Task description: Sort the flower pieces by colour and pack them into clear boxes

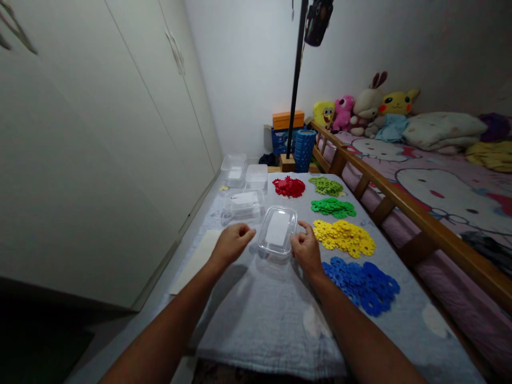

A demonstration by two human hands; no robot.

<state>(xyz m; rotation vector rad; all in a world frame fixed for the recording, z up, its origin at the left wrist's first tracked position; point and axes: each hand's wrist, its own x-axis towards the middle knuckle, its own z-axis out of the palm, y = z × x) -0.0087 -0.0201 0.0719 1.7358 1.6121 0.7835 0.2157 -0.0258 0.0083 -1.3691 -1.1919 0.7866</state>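
Note:
In front of me on the cloth sits a clear rectangular plastic box (279, 230) with its lid on and a white slip of paper showing through the top. Just off its left side is my left hand (233, 244), fingers curled into a pinch with nothing visible in it. My right hand (307, 250) is at the box's right edge, its thumb side against the rim. Its index finger is raised and bent while the others curl in. Flower-shaped plastic pieces lie close to the right hand: a yellow pile (344, 237) and a blue pile (362, 284).
Other clear containers (244, 204) stand behind to the left, with a pale sheet (198, 261) nearer me. Red (288, 186), lime (327, 186) and green (334, 207) piles lie farther back. A wooden bed rail (400, 224) borders the right, white cupboards (132, 133) the left.

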